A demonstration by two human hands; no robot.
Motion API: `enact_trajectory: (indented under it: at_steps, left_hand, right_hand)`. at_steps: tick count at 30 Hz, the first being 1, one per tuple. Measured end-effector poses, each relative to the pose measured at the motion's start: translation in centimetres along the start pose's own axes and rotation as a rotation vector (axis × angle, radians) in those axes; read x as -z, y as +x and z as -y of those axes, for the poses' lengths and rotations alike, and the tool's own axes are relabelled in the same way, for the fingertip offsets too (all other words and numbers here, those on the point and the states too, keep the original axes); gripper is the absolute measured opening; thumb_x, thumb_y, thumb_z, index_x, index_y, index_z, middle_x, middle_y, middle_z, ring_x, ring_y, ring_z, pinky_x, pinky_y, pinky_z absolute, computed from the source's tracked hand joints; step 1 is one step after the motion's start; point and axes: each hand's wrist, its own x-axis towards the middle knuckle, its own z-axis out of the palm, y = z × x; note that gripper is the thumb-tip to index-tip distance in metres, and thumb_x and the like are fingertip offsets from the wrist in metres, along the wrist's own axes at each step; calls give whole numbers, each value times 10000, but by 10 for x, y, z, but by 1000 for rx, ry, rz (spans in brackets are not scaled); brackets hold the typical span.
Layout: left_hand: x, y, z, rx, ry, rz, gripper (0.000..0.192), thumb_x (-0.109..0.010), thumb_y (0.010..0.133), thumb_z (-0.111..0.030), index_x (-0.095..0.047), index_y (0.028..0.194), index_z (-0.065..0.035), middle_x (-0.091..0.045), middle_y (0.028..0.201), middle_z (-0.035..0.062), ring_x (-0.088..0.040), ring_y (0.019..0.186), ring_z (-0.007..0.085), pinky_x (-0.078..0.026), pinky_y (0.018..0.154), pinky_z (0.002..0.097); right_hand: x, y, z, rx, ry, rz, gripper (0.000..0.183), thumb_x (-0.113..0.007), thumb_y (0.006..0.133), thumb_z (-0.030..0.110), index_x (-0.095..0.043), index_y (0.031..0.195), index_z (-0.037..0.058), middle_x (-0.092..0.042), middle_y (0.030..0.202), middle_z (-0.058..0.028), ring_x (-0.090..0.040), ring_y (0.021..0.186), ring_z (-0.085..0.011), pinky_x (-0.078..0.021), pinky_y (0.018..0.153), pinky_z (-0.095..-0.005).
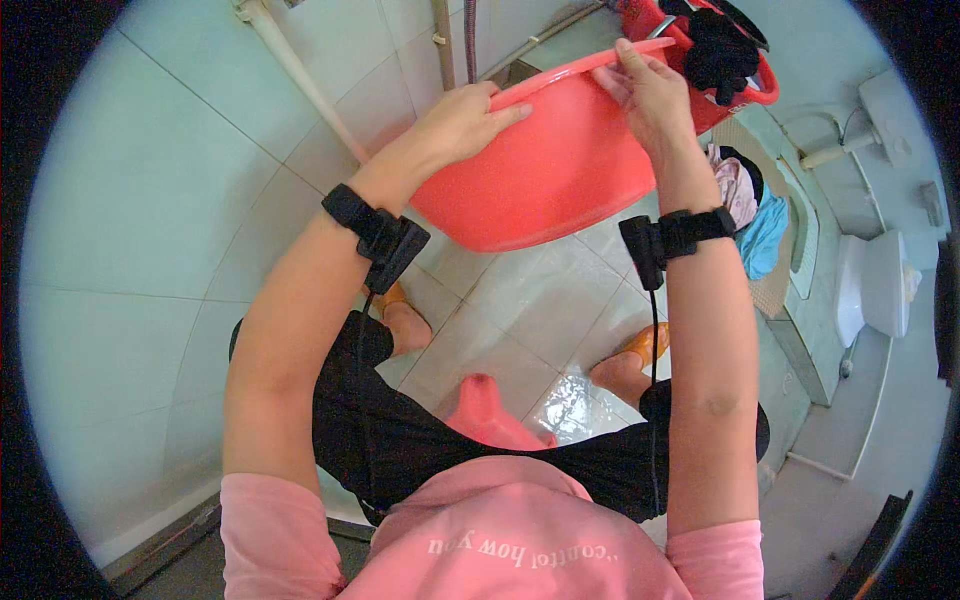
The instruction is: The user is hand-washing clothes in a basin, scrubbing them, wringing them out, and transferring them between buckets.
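Note:
A red plastic basin (547,165) is tipped up on its side in front of me, its outer side towards me. My left hand (476,120) grips its rim at the left, thumb on the outside. At the rim's upper right is my right hand (641,86), thumb over the edge and fingers bent against the outer wall. Behind it, a red bucket (765,90) holds black cloth (720,56) and other items partly hidden from view. The basin's inside cannot be seen.
Pink and blue clothes (761,232) lie on a beige mat (772,296) by a raised step at right. A pink plastic stool (480,409) is beneath me on wet floor tiles (525,300). A pipe (307,82) runs along the left wall.

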Motion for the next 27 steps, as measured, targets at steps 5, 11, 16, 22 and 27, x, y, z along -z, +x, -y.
enact_trajectory:
  at_steps: [5,11,16,22,27]
  left_hand:
    - [1,24,0,-55,-74,9,521,-525,808,-484,-596,943,15,-621,805,203,-608,759,339,-466,689,405]
    - [16,33,0,-41,172,65,589,-476,813,-535,-623,848,34,-620,795,214,-607,745,343,-467,682,414]
    - [15,50,12,-130,318,-30,631,-459,786,-585,-647,780,17,-606,753,242,-605,706,371,-474,669,449]
    - [12,37,-11,83,159,-320,355,-543,744,-360,-653,871,-47,-620,908,208,-594,828,356,-437,762,499]
    - [-13,36,-28,372,17,-537,264,-504,741,-180,-634,884,-1,-606,939,220,-558,918,368,-336,898,540]
  right_hand:
    - [12,25,0,1,15,-5,248,-582,845,133,-506,947,-80,-551,905,-117,-596,816,-207,-540,776,-301]
    - [8,41,5,-23,19,53,186,-556,855,92,-537,966,-56,-568,917,-115,-596,848,-225,-537,794,-304]
    - [1,42,5,8,-35,156,230,-595,832,111,-525,934,-84,-570,880,-146,-600,825,-215,-546,718,-276]
    - [12,39,32,777,-1798,475,367,-469,908,280,-470,1186,40,-552,1122,-175,-533,1020,-266,-402,887,-328]
    - [-33,11,35,-352,-535,350,479,-406,920,295,-352,1316,32,-378,1346,-101,-393,1209,-234,-296,1012,-353]
